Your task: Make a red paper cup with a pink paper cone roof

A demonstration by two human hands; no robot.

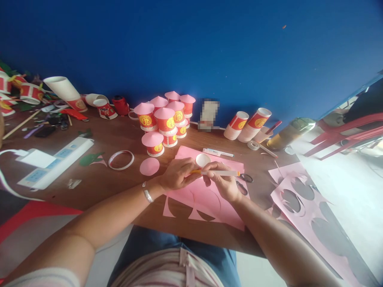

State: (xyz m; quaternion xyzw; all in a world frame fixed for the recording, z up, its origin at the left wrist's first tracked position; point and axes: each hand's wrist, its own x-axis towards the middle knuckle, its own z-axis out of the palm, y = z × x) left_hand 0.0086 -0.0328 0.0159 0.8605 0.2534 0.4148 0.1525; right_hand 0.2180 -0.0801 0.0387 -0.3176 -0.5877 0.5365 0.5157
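Observation:
A marker pen (225,173) with a white barrel and orange ends lies level between my two hands, above the pink paper sheet (230,207). My left hand (180,174) is closed, its fingers pinching the pen's left end. Closed around the barrel is my right hand (223,186). A round white object (203,160), perhaps a cup or a tape roll, rests on the sheet just beyond my hands. Black-handled scissors (246,178) lie to the right, partly hidden by my right hand. A pink paper disc (149,166) is on the table left of the sheet.
Several red cups with pink cone roofs (164,119) stand at the back. Stacked cups (259,123) and a bottle (290,133) are at the back right. Cut pink scraps (305,199) cover the right edge. A power strip (56,163) and a white ring (121,160) are left.

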